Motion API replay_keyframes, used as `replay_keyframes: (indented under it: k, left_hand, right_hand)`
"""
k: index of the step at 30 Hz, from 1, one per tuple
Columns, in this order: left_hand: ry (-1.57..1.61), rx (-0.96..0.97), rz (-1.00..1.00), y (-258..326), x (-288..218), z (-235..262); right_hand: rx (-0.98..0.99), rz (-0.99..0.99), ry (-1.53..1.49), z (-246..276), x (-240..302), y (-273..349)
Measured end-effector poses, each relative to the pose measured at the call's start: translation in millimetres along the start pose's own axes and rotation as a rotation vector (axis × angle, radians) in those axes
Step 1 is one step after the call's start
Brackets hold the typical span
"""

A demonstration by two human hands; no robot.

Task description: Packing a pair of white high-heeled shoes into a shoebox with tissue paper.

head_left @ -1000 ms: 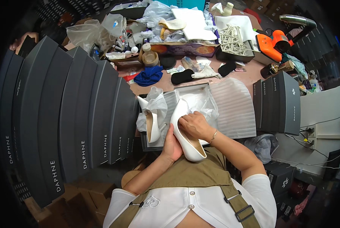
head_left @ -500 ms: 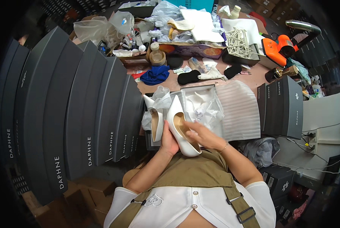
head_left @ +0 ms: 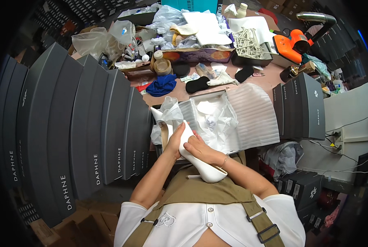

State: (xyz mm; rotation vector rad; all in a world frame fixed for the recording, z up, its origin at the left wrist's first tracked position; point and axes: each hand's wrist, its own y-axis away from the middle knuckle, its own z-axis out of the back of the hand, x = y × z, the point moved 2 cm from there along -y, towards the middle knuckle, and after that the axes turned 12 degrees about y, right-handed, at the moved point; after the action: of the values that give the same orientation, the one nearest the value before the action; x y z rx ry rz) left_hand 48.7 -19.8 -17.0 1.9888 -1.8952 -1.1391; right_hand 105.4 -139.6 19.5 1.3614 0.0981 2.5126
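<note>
While your left hand (head_left: 175, 142) wraps its fingers closed around the front of the white high-heeled shoe (head_left: 196, 158), your right hand (head_left: 201, 149) lies curled over its middle, gripping it too. You've got the shoe low against your apron, its heel pointing toward you. Just beyond sits the open shoebox (head_left: 210, 119) stuffed with white tissue paper (head_left: 221, 123), with a second white shoe (head_left: 164, 133) beside your left hand.

This was a shoe packing workroom. Dark grey shoeboxes (head_left: 81, 131) stood stacked at nine o'clock and more (head_left: 301, 107) at three, an open box of tissue paper (head_left: 217, 119) lay at centre, and a cluttered pink workbench (head_left: 266, 80) ran toward twelve.
</note>
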Motion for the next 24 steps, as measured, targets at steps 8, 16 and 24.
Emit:
replay_keyframes:
  k: [8,16,24]
  left_hand:
    - [-0.064,-0.091,-0.063,21,-1,1]
    - [-0.057,0.083,0.039,5,2,-7]
    - [0.104,0.093,0.1,-16,9,5]
  right_hand:
    - [0.161,-0.032,-0.103,-1,1,-4]
    - [-0.134,-0.123,0.043,36,27,59]
    - [-0.153,-0.102,0.357,36,24,25]
